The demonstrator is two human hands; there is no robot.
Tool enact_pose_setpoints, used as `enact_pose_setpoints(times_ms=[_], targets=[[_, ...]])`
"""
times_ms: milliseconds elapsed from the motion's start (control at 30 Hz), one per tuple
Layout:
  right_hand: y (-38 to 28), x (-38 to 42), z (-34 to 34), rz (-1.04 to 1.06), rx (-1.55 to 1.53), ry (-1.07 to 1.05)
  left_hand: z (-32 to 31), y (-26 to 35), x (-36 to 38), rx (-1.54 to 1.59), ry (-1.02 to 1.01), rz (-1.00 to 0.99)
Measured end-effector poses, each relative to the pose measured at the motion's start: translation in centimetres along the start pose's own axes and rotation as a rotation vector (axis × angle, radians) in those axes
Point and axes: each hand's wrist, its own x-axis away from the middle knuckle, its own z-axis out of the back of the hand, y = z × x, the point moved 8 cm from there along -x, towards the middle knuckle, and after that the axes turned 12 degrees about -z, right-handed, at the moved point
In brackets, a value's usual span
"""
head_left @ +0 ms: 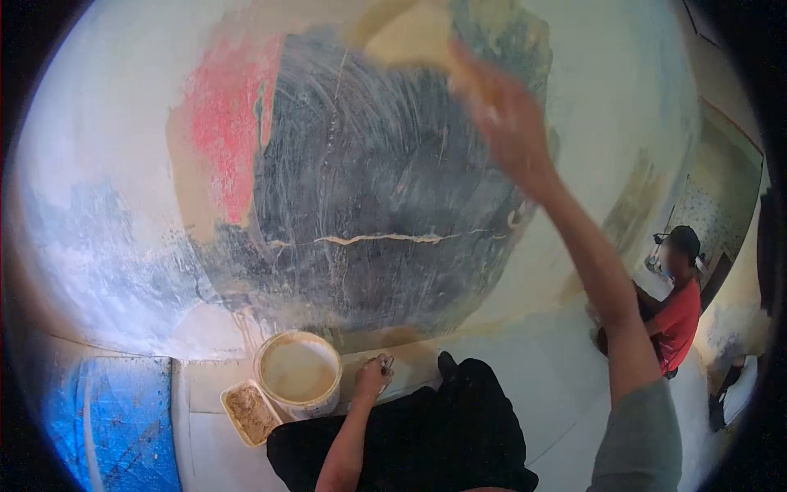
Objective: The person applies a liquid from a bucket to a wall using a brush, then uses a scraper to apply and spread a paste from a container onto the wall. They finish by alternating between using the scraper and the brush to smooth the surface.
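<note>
My right hand (507,123), smeared by motion, is raised to the upper part of the wall and grips a pale yellow flat tool (410,34). The tool is blurred and overlaps the top of a dark grey patch (377,156) on the wall. Low down, my left hand (373,379) is closed near the bucket's right side, around something small that I cannot make out. A round bucket (334,402) holds pale beige paste. Against its left side stands a small rectangular tub (238,420) with brownish, crumbly material inside.
A pale crack (377,239) runs across the dark patch, with a red patch (223,135) to its left. Blue sheeting (123,426) lies at lower left. A person in a red shirt (682,324) and dark cap sits low at the right, near a doorway.
</note>
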Motion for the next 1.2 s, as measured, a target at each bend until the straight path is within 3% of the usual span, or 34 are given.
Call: enact_pose_setpoints(times_ms=[100, 200, 333, 400, 633, 767, 833, 933, 967, 1000, 1067, 1200], targets=[[-0.6, -5.1, 3.8, 0.072, 0.081, 0.302, -0.2, 0.0, 0.1, -0.046, -0.009, 0.013], [3.2, -8.6, 2.5, -0.085, 0.347, 0.173, -1.0, -0.8, 0.0, -0.078, -0.032, -0.023], [4.7, -6.4, -0.2, -0.045, 0.56, 0.28, -0.7, -0.6, 0.2, -0.037, -0.013, -0.01], [4.4, -1.8, -1.6, -0.167, 0.55, 0.1, -0.3, -0.5, 0.2, 0.022, -0.01, -0.003], [4.6, 9.6, -3.3, -0.203, 0.607, -0.368, 0.5, 0.6, 0.8, -0.016, 0.011, -0.006], [5.2, 8.6, -1.6, -0.211, 0.574, -0.445, 0.2, -0.1, 0.8, -0.011, 0.012, 0.002], [5.9, 5.4, -0.9, -0.257, 0.568, -0.548, 0.4, 0.0, 0.9, -0.007, -0.006, 0.034], [6.3, -3.0, 0.9, -0.24, 0.57, -0.497, 0.7, 0.1, 1.2, -0.005, -0.013, 0.046], [5.8, -6.2, 2.0, -0.158, 0.608, -0.392, 0.8, 0.3, 1.2, -0.008, -0.001, 0.021], [4.2, -8.0, 0.9, 0.608, 0.892, -0.34, 0.7, 0.3, 1.3, -0.006, -0.003, 0.024], [3.1, -13.7, 5.5, -0.179, 0.651, -0.164, 0.5, -0.2, 1.3, 0.027, -0.036, 0.063], [-3.0, -16.3, 5.9, -0.09, 0.599, 0.014, 0.4, -0.1, 1.2, -0.036, 0.036, 0.026]])
